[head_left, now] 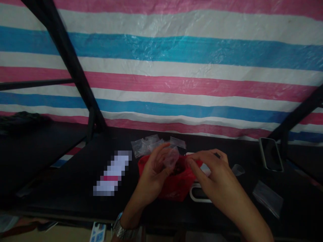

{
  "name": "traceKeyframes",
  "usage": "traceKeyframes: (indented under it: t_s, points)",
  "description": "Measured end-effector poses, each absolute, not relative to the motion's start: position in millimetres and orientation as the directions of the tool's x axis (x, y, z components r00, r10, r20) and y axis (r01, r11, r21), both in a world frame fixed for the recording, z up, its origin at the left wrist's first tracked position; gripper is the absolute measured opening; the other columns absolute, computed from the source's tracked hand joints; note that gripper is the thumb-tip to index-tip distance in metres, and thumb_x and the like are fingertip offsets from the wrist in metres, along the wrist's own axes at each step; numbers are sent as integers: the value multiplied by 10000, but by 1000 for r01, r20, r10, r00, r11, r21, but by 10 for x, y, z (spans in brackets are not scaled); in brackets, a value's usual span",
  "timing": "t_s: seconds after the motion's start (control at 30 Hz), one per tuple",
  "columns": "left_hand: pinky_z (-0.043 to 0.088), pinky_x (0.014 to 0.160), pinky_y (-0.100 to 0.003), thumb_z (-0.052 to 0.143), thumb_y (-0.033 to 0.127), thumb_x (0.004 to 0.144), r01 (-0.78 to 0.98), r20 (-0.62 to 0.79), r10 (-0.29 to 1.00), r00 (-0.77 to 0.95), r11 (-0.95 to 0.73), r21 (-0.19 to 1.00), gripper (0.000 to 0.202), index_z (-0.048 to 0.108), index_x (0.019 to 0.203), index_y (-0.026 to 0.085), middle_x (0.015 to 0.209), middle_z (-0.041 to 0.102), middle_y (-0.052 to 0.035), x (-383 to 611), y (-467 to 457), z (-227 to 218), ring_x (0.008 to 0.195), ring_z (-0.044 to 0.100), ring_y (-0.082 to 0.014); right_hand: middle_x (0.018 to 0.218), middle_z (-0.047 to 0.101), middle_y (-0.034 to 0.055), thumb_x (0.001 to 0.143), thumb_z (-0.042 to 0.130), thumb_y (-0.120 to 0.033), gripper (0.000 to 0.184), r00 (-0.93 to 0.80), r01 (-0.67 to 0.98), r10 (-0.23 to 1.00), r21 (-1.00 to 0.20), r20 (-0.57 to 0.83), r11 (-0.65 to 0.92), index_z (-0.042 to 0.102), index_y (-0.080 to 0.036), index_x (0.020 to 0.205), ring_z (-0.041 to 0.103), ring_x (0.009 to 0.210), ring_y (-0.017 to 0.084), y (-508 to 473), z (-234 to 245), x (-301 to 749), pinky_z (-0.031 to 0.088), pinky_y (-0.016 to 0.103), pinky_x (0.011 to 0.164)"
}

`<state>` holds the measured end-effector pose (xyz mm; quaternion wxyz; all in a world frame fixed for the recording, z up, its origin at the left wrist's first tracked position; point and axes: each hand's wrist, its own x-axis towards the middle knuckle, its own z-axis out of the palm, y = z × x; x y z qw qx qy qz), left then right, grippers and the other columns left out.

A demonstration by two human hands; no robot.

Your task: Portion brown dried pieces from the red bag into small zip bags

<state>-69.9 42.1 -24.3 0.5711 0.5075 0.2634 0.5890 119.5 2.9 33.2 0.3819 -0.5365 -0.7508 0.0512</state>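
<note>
Your left hand (pixel 151 176) gripped a clear bag (pixel 172 157) over the red bag (pixel 174 192), seemingly readying it; whether your right hand (pixel 215 169) held anything was unclear. Steadiness likely mattered next.

No words or numbers can be read. On the counter (pixel 70 188), a pale strip with a pink band (pixel 112 173) is hidden by big square blocks, so any print on it is lost. Small white marks are seen on a blue and white packet (pixel 98 232) at the bottom edge, but they are too blurry to be made out. On the dark screen of the phone (pixel 271 154), and on the red bag (pixel 174 191), no letters can be made out.
</note>
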Motion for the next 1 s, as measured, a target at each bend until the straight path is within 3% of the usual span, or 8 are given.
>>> traceKeyframes:
  t_s: [0.1,0.17,0.3,0.37,0.57,0.77,0.87,1.0]
  points:
    - [531,1137,-400,764,220,907,-271,333,928,167,-282,920,489,659,1368,347,1348,739,-66,-668,377,-184,1310,686,-261,1208,785,34,953,728,-358,318,-64,733,835,-542,547,411,718,-354,1270,692,1106,293,20,331,1184,438,480,1033]
    - [539,1129,-406,713,215,944,-180,368,912,181,-337,924,476,657,1396,352,1348,745,-74,-643,348,-151,1286,700,-263,1294,755,40,926,765,-345,425,-78,708,849,-571,523,417,679,-363,1342,668,1183,303,30,318,1159,458,466,1031]
    - [595,1050,-406,637,205,977,-122,413,893,181,-396,910,495,629,1451,346,1364,746,-90,-625,341,-137,1271,714,-278,1092,773,29,947,721,-239,64,-122,659,851,-600,510,454,742,-290,979,701,1065,254,104,296,1126,486,395,959]
    - [595,1047,-397,653,187,957,-84,408,897,171,-399,913,495,651,1428,339,1349,757,-82,-639,371,-155,1269,716,-277,998,764,29,961,695,-235,87,-85,643,831,-607,549,466,714,-268,882,708,994,240,146,280,1138,493,368,896]
    - [641,840,-348,665,243,923,98,414,910,31,-415,904,265,805,1146,277,1053,837,-64,-692,460,-205,953,799,-261,795,751,6,980,687,-326,211,43,707,780,-570,624,417,703,-268,777,691,812,226,187,202,1151,438,364,788]
    - [599,923,-363,645,310,927,183,410,901,-138,-384,905,218,792,1077,253,1065,831,-65,-727,512,-270,1001,784,-260,956,787,41,1003,595,-393,230,176,676,743,-629,645,385,770,-260,934,716,904,233,213,282,1338,488,374,844]
    - [599,820,-360,649,381,922,158,318,928,-195,-291,944,334,716,1211,227,1013,821,-75,-795,568,-298,928,781,-267,1006,792,94,932,606,-504,347,388,716,707,-676,591,171,781,-230,1055,724,902,273,187,237,1899,530,405,835]
    - [587,733,-358,663,419,865,206,264,913,-311,-206,957,411,683,1206,190,829,787,-55,-940,643,-242,789,758,-270,966,802,155,730,712,-505,461,623,714,727,-587,288,-380,775,-204,1073,759,824,344,-29,-147,2923,567,447,718]
